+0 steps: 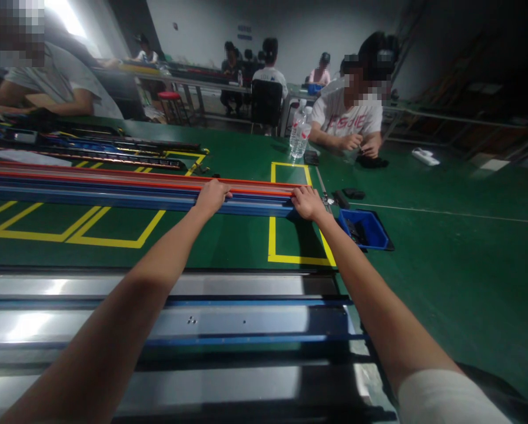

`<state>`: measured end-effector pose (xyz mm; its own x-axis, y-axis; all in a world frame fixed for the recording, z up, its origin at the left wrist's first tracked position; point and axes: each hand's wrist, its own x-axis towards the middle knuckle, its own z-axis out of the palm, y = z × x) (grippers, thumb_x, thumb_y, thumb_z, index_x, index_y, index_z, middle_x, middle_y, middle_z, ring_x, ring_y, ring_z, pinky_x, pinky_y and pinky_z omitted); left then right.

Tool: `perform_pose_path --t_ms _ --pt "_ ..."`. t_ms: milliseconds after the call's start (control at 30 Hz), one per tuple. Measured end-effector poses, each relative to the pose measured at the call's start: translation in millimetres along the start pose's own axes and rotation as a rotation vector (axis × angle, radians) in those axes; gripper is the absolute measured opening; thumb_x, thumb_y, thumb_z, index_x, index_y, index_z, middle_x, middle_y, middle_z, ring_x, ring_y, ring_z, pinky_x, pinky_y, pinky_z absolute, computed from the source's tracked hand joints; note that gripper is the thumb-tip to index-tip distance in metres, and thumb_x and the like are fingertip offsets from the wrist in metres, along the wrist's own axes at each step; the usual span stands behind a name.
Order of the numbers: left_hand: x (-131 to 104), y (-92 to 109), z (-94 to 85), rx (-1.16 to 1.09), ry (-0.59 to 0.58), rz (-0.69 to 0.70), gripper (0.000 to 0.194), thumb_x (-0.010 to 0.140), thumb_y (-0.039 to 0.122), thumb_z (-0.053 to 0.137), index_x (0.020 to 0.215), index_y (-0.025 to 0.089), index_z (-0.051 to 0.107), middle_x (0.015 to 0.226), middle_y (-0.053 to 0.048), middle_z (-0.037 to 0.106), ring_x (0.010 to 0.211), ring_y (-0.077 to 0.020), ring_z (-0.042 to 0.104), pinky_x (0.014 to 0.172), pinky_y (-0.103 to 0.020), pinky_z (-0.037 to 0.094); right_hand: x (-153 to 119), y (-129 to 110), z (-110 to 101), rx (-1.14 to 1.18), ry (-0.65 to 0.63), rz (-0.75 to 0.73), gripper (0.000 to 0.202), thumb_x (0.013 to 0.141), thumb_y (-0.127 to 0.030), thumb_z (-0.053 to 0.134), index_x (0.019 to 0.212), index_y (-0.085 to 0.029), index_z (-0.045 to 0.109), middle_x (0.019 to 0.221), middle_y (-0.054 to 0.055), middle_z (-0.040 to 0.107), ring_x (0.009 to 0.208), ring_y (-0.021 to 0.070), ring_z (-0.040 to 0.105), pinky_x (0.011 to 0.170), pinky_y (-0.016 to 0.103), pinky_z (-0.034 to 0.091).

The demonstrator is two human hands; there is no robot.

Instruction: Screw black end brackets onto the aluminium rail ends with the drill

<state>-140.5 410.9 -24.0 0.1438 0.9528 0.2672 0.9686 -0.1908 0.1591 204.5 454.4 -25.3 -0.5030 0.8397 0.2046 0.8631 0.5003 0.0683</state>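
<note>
A long rail (pixel 255 207) with blue sides and orange-red strips along its length lies across the green table. My left hand (pixel 211 197) is closed over it, with the fingers curled across the top. Near the rail's right end, my right hand (pixel 308 203) grips it with bent fingers. Both palms face down, and the undersides of my fingers are hidden. Beneath the rail, yellow tape (pixel 272 235) outlines a rectangle on the table.
A blue bin (pixel 374 229) with dark parts stands right of my right hand. Plastic bottles (pixel 299 132) stand beyond the rail, near a person (pixel 349 115) seated opposite. Dark strips with wires (pixel 113 141) lie at left. Broad metal profiles (pixel 255 321) lie nearest me.
</note>
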Motion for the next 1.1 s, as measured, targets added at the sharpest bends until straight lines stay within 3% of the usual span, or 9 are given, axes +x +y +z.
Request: perform_pose_path --t_ms 133,200,300,400,633,800,867,1000,1100 --pt "0.4 2.5 -2.9 0.026 -0.025 -0.003 0.018 0.097 0.029 0.063 0.094 0.015 0.074 0.099 -0.006 0.077 0.098 -0.0205 0.071 0.095 -0.041 0.054 -4.0 -4.5 -7.5 -0.029 0.022 -0.006 0.041 0.106 -0.033 0.033 0.131 -0.014 0.059 0.137 0.019 0.061 0.122 0.0366 0.052 0.101 0.048 0.038" --pt "-0.7 7.0 -6.8 0.045 -0.020 0.010 0.016 0.096 0.028 0.065 0.096 0.015 0.075 0.100 -0.010 0.076 0.103 -0.0236 0.070 0.096 -0.041 0.053 -8.2 -9.2 -13.7 -0.047 0.049 0.004 0.043 0.106 -0.035 0.032 0.134 -0.012 0.056 0.136 0.020 0.062 0.122 0.0371 0.052 0.102 0.048 0.037" --pt "-6.9 20.4 -16.7 0.053 0.028 0.079 0.025 0.095 0.023 0.063 0.115 0.015 0.076 0.124 -0.019 0.069 0.125 -0.0331 0.060 0.103 -0.046 0.048 -16.1 -19.3 -24.6 -0.073 0.091 0.025 0.046 0.107 -0.036 0.030 0.135 -0.009 0.055 0.131 0.023 0.063 0.121 0.0380 0.052 0.103 0.050 0.034" --pt "-20.9 41.1 -30.1 0.030 0.042 0.205 0.041 0.100 0.029 0.055 0.138 0.017 0.065 0.143 -0.021 0.056 0.137 -0.0363 0.047 0.110 -0.053 0.041 -23.9 -32.9 -36.2 -0.084 0.115 0.043 0.048 0.108 -0.037 0.028 0.135 -0.009 0.055 0.131 0.023 0.062 0.122 0.0377 0.051 0.104 0.050 0.033" --pt "-96.0 82.8 -63.3 -0.063 -0.276 0.563 0.042 0.103 0.047 0.052 0.140 0.031 0.065 0.123 -0.007 0.068 0.114 -0.0204 0.063 0.100 -0.028 0.046 -59.6 -68.1 -69.4 -0.051 0.087 0.001 0.042 0.107 -0.034 0.033 0.128 -0.010 0.060 0.134 0.023 0.062 0.128 0.0373 0.050 0.107 0.049 0.033" --pt "-158.3 73.0 -87.3 -0.033 -0.353 0.551 0.048 0.106 0.052 0.044 0.150 0.038 0.052 0.136 -0.006 0.061 0.119 -0.0211 0.061 0.098 -0.028 0.046 -129.4 -78.5 -87.7 0.011 0.017 -0.024 0.044 0.108 -0.041 0.034 0.118 -0.011 0.065 0.120 0.024 0.069 0.121 0.0385 0.059 0.109 0.055 0.033" --pt "-174.7 63.1 -93.1 0.012 -0.363 0.537 0.050 0.106 0.051 0.043 0.154 0.038 0.047 0.141 -0.008 0.058 0.120 -0.0229 0.061 0.098 -0.031 0.046 -157.9 -76.7 -90.7 0.060 -0.047 -0.100 0.048 0.109 -0.046 0.034 0.120 -0.012 0.065 0.119 0.022 0.071 0.118 0.0362 0.062 0.105 0.051 0.040" --pt "-190.4 50.5 -94.5 0.105 -0.378 0.531 0.044 0.106 0.040 0.047 0.149 0.035 0.055 0.133 -0.010 0.063 0.111 -0.0227 0.065 0.090 -0.031 0.049 -194.4 -70.7 -86.1 0.170 -0.172 -0.293 0.050 0.110 -0.046 0.032 0.140 -0.016 0.058 0.145 0.015 0.062 0.135 0.0275 0.056 0.112 0.042 0.043" --pt "-192.0 51.1 -91.6 0.132 -0.378 0.558 0.038 0.105 0.031 0.051 0.141 0.031 0.063 0.120 -0.009 0.069 0.104 -0.0211 0.067 0.087 -0.029 0.049 -203.6 -69.9 -75.9 0.217 -0.211 -0.347 0.056 0.110 -0.048 0.029 0.153 -0.017 0.047 0.160 0.013 0.049 0.149 0.0279 0.043 0.120 0.047 0.036"
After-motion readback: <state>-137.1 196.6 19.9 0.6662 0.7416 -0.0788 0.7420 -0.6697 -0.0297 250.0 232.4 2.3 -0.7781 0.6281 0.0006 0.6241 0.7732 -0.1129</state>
